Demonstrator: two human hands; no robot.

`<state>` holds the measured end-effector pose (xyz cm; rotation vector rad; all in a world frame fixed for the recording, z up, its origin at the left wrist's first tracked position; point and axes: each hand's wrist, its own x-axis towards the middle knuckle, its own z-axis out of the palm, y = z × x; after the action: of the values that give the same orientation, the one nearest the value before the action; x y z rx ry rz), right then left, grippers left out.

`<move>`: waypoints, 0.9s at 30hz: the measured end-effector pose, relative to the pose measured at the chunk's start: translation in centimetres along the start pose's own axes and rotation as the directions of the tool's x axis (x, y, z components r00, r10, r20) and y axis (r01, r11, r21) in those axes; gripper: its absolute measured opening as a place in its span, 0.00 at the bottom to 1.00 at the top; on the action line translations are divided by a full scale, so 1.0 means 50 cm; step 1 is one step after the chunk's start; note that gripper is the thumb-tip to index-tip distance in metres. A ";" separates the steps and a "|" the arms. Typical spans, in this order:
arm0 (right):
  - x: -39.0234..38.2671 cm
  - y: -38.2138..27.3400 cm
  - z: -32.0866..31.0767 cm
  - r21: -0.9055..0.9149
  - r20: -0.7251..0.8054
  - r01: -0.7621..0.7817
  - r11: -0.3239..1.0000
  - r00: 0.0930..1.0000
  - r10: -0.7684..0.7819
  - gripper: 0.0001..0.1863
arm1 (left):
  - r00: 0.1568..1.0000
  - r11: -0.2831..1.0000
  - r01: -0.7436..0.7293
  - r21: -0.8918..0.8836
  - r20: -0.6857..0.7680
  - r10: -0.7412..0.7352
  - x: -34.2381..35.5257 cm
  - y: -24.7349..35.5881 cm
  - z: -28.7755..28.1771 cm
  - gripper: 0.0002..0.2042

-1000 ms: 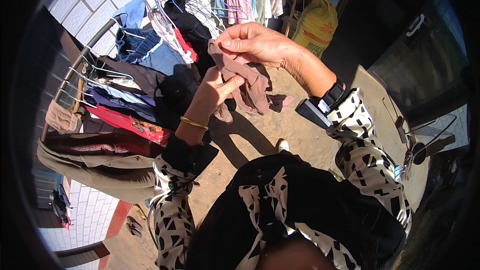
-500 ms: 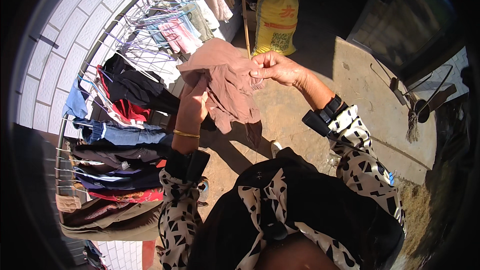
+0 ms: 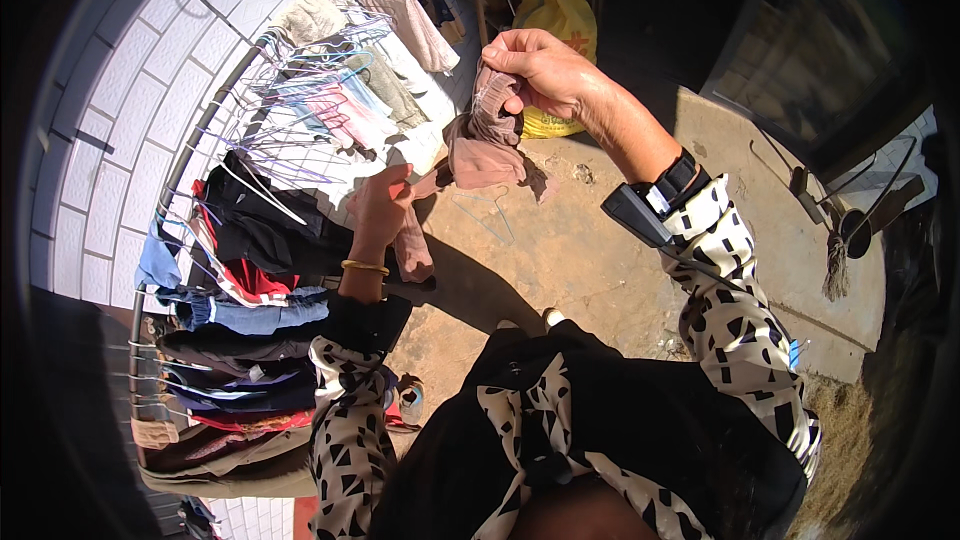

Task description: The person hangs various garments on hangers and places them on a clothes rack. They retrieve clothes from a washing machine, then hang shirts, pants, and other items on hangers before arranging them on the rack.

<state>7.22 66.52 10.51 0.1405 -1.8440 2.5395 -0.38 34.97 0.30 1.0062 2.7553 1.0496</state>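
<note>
My right hand (image 3: 532, 75), raised at upper centre, is closed on a dusty-pink garment (image 3: 485, 160), pinching its gathered edge between thumb and fingers. Lower and to the left, my left hand (image 3: 385, 198) is closed on the same garment, part of which dangles beside that wrist. A thin pale-blue wire hanger (image 3: 485, 218) shows below the garment; I cannot tell whether it hangs or lies on the ground.
A curved rail of hangers and clothes (image 3: 260, 340) runs along the white brick wall (image 3: 160, 80) on my left. Behind the garment stands a yellow sack (image 3: 548, 0). At right are a dark door (image 3: 800, 70) and tools, including a stringy mop head (image 3: 835, 270), on concrete (image 3: 720, 130).
My right hand has risen and the garment, spread out half a second ago, is now bunched under it. My left hand has moved lower than the right. The pale-blue hanger has come into sight.
</note>
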 end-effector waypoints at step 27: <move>0.165 0.058 0.127 -0.884 0.270 0.306 0.354 0.951 -0.150 0.13 | 0.997 0.820 -0.022 -0.572 0.050 0.062 0.042 -0.012 -0.164 0.31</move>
<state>-0.70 59.19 10.31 0.5208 -2.7284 0.9952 -4.34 31.04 6.68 0.9715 2.1333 1.6712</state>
